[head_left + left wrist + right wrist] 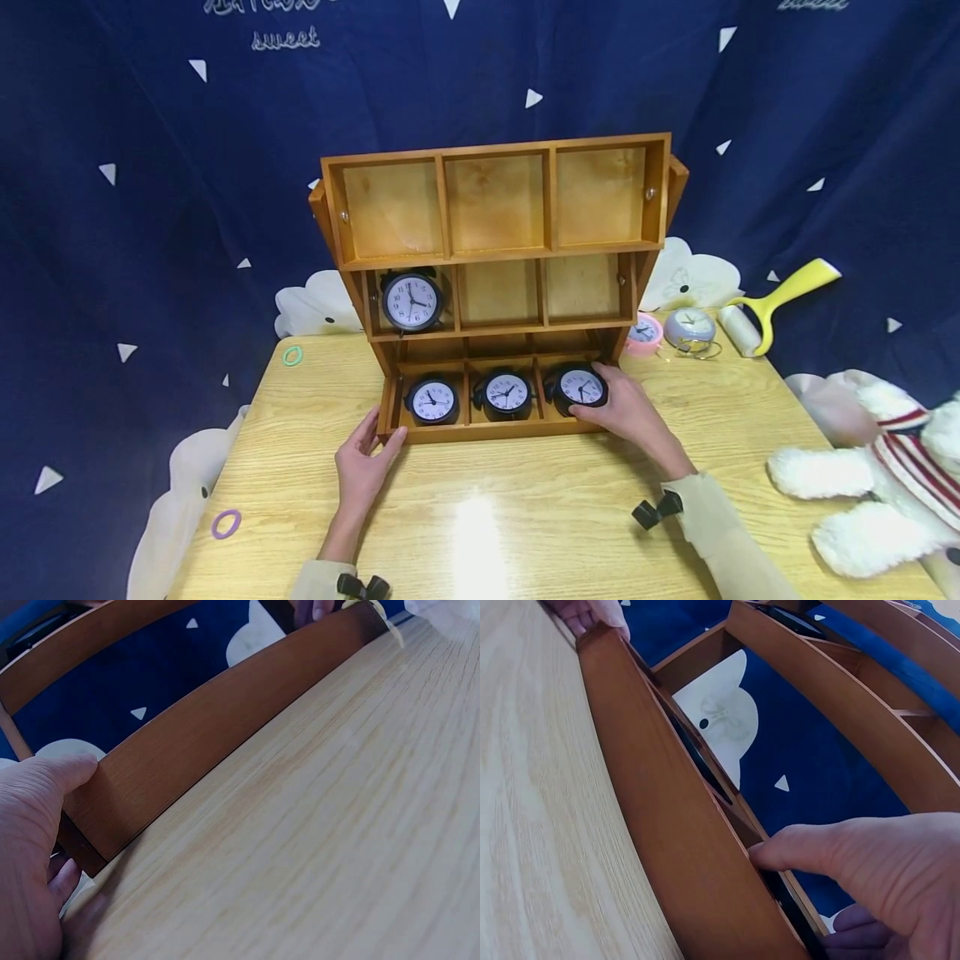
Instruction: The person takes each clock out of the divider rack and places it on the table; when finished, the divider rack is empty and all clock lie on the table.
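- Nearest stuff first: bare wood table (555,517), with a purple ring (215,529) lying close to its left edge.
- Over on the table's right edge there's a white plush toy (896,467) with a striped top, one foot lying on the wood.
- Left hand (365,462) is gripping the front left corner of the wooden shelf (487,432), thumb on the front board, fingers round the side.
- Right hand (626,404) is round the right clock (581,387), thumb at the lower rim and fingers at the upper one. That clock sits in the bottom tier's right compartment, just behind the shelf's front edge.
- Same tier: middle clock (507,393) in the center compartment, left clock (433,402) by the left end. All three are black with white dials.
- One tier up, another black clock (412,301) sits in the left compartment, dial facing front.
- Green ring (285,357) is near the table's far left corner.
- Behind the shelf's right side, near the table's far edge: a pink clock (643,332), partly hidden, and a lavender clock (691,325) just to its right.
- Then a yellow lint roller (798,286) at the far right corner, handle angled up and right.
- Way back, a navy curtain (480,75) with white triangles.
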The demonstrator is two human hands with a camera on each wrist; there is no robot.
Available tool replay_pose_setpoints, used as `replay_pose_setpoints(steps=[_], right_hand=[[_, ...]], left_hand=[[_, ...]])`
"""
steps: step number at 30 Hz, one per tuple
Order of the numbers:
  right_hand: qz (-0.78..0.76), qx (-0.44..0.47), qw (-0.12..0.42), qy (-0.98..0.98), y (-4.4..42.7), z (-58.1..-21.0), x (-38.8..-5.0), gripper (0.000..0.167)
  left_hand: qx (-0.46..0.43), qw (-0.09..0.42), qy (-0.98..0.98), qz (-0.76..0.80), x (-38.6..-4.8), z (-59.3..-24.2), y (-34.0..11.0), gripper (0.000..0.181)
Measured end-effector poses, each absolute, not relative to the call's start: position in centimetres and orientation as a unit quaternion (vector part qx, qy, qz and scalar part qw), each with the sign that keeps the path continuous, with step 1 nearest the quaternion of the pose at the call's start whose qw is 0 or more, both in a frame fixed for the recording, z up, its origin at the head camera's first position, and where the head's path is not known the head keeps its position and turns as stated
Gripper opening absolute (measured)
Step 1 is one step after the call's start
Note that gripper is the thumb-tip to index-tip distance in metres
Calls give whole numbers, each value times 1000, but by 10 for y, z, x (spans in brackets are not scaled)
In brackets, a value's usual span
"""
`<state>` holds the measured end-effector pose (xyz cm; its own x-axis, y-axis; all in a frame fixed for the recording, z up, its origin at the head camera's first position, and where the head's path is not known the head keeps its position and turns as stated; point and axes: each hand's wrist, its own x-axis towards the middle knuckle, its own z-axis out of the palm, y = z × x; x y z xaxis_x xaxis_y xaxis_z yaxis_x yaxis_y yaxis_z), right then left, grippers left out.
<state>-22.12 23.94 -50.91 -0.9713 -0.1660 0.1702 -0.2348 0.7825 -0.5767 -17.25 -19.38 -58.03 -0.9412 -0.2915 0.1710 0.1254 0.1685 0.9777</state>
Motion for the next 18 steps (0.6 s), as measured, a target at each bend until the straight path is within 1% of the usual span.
replay_pose_setpoints(steps=[11, 18], right_hand=[[309, 100, 71, -943, 238, -515, -231, 85], [328, 78, 87, -937, 237, -520, -233, 90]], left_hand=[[55, 164, -745, -644, -172, -579, -194, 66], [52, 168, -747, -642, -173, -580, -194, 66]])
